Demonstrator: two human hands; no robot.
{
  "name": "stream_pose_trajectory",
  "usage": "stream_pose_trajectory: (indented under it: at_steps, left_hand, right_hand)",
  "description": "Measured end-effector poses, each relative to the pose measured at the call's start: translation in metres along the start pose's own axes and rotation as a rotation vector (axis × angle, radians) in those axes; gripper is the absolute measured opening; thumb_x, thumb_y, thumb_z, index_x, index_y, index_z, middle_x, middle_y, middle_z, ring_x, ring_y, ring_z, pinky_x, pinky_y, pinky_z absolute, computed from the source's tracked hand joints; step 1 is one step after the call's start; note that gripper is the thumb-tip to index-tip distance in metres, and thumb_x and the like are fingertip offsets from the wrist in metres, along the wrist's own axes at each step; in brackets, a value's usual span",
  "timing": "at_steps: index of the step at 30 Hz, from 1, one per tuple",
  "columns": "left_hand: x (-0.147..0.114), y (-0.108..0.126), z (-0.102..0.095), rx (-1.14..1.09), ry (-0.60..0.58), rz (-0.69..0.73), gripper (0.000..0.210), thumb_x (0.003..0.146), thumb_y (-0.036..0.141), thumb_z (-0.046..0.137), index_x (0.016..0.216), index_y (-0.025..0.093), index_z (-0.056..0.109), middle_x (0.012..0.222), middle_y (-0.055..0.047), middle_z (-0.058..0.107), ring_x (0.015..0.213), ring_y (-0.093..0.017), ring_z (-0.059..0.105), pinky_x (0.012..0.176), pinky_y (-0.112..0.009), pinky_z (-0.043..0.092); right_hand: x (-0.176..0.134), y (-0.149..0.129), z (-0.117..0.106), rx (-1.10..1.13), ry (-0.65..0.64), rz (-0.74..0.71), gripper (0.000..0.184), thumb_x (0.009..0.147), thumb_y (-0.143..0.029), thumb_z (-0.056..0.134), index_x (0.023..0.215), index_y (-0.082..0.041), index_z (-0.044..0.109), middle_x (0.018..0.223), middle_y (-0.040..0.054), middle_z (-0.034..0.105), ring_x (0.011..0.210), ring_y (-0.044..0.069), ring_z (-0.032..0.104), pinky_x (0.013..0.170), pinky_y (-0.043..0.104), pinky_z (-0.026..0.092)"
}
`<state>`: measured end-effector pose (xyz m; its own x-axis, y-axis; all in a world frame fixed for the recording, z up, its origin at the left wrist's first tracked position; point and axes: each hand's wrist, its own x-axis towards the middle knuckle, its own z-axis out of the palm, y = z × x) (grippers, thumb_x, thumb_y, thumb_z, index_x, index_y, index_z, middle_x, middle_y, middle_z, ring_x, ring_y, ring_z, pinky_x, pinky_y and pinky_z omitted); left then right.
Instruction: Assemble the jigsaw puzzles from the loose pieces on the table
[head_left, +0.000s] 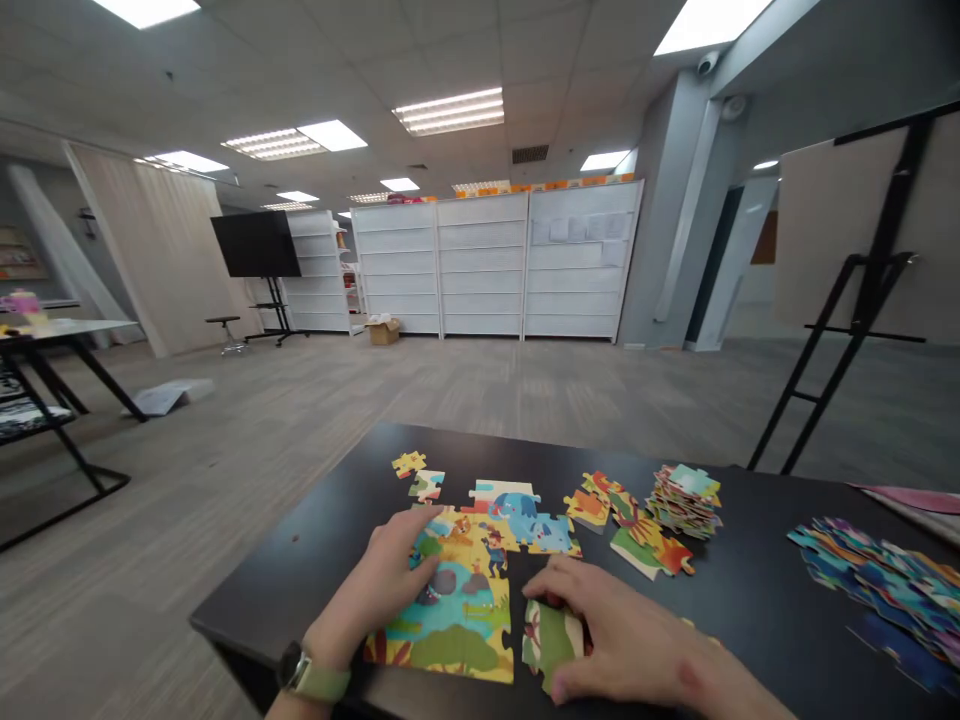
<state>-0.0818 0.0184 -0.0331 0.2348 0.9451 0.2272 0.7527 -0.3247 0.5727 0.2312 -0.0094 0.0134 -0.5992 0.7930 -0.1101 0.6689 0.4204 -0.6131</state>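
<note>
A partly joined jigsaw puzzle (465,645) lies flat on the black table, showing a yellow scene with a blue pond and a blue elephant. My left hand (386,570), with a watch on its wrist, rests on the puzzle's left side, thumb and fingers apart. Just right of the puzzle's lower edge, my right hand (611,625) is closed round a green and cream puzzle piece (553,637), its fingertips at the far edge and its thumb at the near edge. A narrow gap of table shows between that piece and the puzzle. The right palm's underside is hidden.
Joined orange and green pieces (637,525) lie beyond my right hand, beside a stack of pieces (684,500). A heap of blue pieces (885,590) spreads at the right. Two loose spots hold a yellow piece (409,463) and a pale piece (427,485) near the far edge.
</note>
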Motion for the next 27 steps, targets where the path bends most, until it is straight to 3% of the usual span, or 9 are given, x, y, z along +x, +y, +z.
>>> stream_pose_trajectory:
  at_steps: [4,12,16,21,27]
  left_hand:
    - [0.001,0.002,-0.002,-0.005,-0.003,0.028,0.062,0.078,0.013,0.059,0.138,0.028,0.056,0.139,-0.007,0.059,0.13,-0.03,0.051,0.111,-0.046,0.036]
    - [-0.005,0.016,0.002,-0.077,-0.103,0.191,0.059,0.071,0.003,0.054,0.125,0.026,0.06,0.128,-0.005,0.063,0.122,-0.025,0.055,0.107,-0.036,0.041]
    - [-0.007,0.037,0.01,-0.135,-0.181,0.279,0.061,0.067,-0.002,0.051,0.12,0.026,0.06,0.122,-0.003,0.064,0.116,-0.021,0.058,0.105,-0.032,0.043]
    - [-0.007,0.063,0.018,-0.205,-0.22,0.336,0.062,0.063,-0.002,0.05,0.117,0.026,0.061,0.115,-0.002,0.065,0.11,-0.02,0.06,0.102,-0.031,0.044]
    - [-0.012,0.071,0.022,-0.25,-0.238,0.332,0.062,0.065,0.001,0.052,0.119,0.029,0.061,0.122,-0.002,0.063,0.116,-0.023,0.057,0.108,-0.034,0.04]
  right_hand:
    - [-0.004,0.004,-0.01,-0.045,-0.004,0.071,0.063,0.06,-0.04,0.084,0.118,-0.025,0.065,0.118,0.0049,0.063,0.11,0.027,0.058,0.097,0.034,0.043]
    - [-0.026,0.059,-0.049,-0.161,0.09,0.362,0.051,0.055,-0.022,0.071,0.105,-0.022,0.063,0.097,0.0037,0.065,0.088,0.024,0.061,0.073,0.029,0.045]
    - [-0.027,0.069,-0.064,-0.094,0.108,0.331,0.04,0.064,-0.014,0.058,0.103,-0.022,0.065,0.082,0.0005,0.065,0.074,0.019,0.061,0.061,0.025,0.041]
    - [-0.018,0.078,-0.077,-0.247,0.406,0.438,0.042,0.069,-0.002,0.043,0.097,-0.019,0.069,0.085,0.0049,0.069,0.081,0.02,0.062,0.07,0.026,0.04]
    - [-0.015,0.091,-0.074,-0.266,0.38,0.437,0.042,0.067,-0.002,0.048,0.093,-0.022,0.073,0.082,0.0046,0.072,0.082,0.022,0.067,0.068,0.026,0.041]
